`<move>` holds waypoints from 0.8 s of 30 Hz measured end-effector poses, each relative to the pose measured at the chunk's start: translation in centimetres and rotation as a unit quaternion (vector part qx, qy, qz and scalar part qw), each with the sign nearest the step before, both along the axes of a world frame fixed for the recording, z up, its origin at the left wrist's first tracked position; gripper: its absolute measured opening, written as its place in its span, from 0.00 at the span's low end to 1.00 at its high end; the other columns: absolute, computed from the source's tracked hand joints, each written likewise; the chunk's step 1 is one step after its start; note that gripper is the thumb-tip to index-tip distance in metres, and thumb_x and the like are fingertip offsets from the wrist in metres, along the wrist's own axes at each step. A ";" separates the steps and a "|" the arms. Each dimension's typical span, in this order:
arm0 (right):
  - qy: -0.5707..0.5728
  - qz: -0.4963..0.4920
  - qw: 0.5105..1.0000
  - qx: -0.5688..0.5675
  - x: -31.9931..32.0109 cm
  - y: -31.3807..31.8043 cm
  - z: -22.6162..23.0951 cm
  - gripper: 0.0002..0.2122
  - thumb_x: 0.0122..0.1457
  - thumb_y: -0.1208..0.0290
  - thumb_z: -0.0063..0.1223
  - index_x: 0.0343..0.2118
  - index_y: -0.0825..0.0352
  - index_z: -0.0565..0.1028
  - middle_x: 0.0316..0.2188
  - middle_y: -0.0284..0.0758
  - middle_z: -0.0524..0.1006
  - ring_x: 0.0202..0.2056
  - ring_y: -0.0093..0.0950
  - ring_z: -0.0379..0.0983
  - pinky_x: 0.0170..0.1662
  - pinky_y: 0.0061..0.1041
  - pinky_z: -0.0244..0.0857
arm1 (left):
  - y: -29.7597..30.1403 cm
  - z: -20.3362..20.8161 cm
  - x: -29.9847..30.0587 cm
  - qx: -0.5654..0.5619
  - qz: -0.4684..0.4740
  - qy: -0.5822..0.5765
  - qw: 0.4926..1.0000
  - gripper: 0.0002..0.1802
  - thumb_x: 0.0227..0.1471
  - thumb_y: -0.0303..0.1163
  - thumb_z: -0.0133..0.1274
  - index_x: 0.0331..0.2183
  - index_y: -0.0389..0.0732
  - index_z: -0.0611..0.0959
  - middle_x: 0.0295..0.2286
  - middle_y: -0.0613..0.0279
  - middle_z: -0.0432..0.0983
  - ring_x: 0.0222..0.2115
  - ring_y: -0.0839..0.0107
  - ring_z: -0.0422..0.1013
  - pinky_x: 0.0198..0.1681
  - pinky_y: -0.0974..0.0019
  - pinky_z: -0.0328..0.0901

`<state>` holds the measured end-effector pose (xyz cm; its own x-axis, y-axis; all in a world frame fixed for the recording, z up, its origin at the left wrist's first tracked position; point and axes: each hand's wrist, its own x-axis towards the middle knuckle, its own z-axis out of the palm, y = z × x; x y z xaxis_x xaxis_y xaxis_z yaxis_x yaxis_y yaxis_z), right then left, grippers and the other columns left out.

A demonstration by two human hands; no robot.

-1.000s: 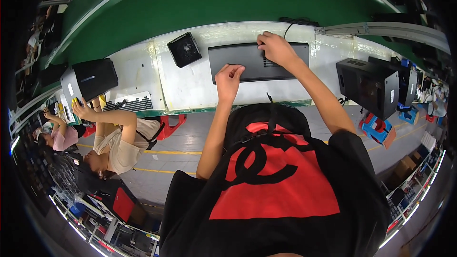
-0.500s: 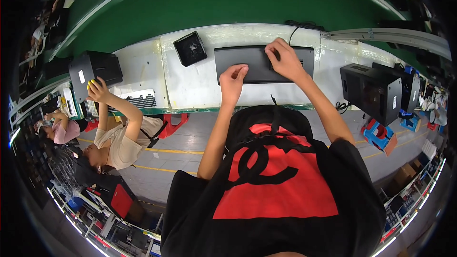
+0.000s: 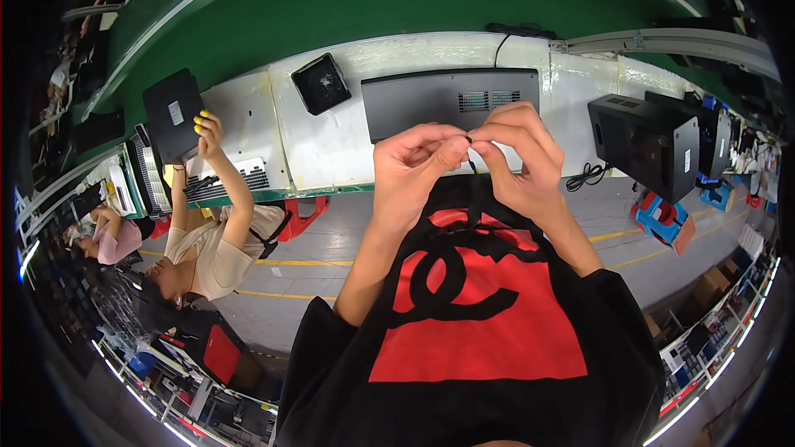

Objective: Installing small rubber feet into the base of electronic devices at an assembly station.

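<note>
Both my hands are raised together in front of my chest, over the near edge of the bench. My left hand [image 3: 421,167] pinches a small black piece [image 3: 469,139] between thumb and forefinger. From the other side my right hand [image 3: 523,157] has its thumb and fingertips closed on the same piece, which is too small to name. A dark cord end [image 3: 472,166] shows just below it. Beyond the hands, on the white bench, lies a long, flat black case [image 3: 414,103] with two vent grilles; my fingers overlap its near edge in the view.
A square black tray [image 3: 332,103] with small bits inside stands left of the case. At right are a black computer tower [image 3: 633,145] and a coiled black cable [image 3: 588,175]. A co-worker at left holds a flat black box [image 3: 174,116]. Below the bench stands a blue-and-red stool [image 3: 661,219].
Both my hands have drawn back from over the case and come together near my chest, uncovering its vents. The co-worker's black box has been lifted and turned.
</note>
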<state>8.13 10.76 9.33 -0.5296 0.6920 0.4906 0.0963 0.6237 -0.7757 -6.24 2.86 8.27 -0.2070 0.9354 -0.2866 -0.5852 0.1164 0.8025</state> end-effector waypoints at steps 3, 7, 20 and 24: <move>0.030 0.009 0.996 -0.087 0.0 -0.2 0.6 0.08 0.46 0.87 0.57 0.30 0.74 0.75 0.27 0.38 0.73 0.29 0.32 0.70 0.33 0.26 0.65 | -0.4 -0.6 -0.1 0.001 -0.027 -0.072 0.997 0.09 0.52 0.28 0.57 0.35 0.31 0.81 0.27 0.62 0.77 0.27 0.79 0.70 0.31 0.76 0.65; -0.018 0.036 0.996 -0.076 0.4 0.1 1.1 0.07 0.44 0.87 0.57 0.29 0.73 0.75 0.27 0.37 0.74 0.28 0.31 0.71 0.32 0.26 0.65 | -0.7 -1.3 -0.1 -0.034 -0.055 -0.078 0.995 0.09 0.53 0.27 0.56 0.34 0.31 0.81 0.26 0.62 0.76 0.26 0.78 0.69 0.31 0.75 0.64; -0.188 -0.058 0.980 -0.040 0.1 5.1 -12.8 0.02 0.46 0.81 0.54 0.24 0.69 0.73 0.23 0.36 0.71 0.28 0.36 0.70 0.33 0.30 0.66 | 0.3 -14.5 0.0 -0.147 0.030 0.165 0.975 0.08 0.51 0.29 0.58 0.32 0.34 0.83 0.25 0.66 0.76 0.23 0.80 0.66 0.28 0.74 0.63; -0.234 -0.027 0.971 0.040 -0.8 6.7 -16.2 0.02 0.48 0.78 0.54 0.24 0.69 0.73 0.24 0.38 0.71 0.31 0.38 0.71 0.38 0.33 0.66 | 0.6 -16.9 -0.4 -0.103 0.059 0.339 0.933 0.08 0.49 0.28 0.60 0.31 0.34 0.83 0.22 0.67 0.74 0.20 0.80 0.64 0.26 0.74 0.61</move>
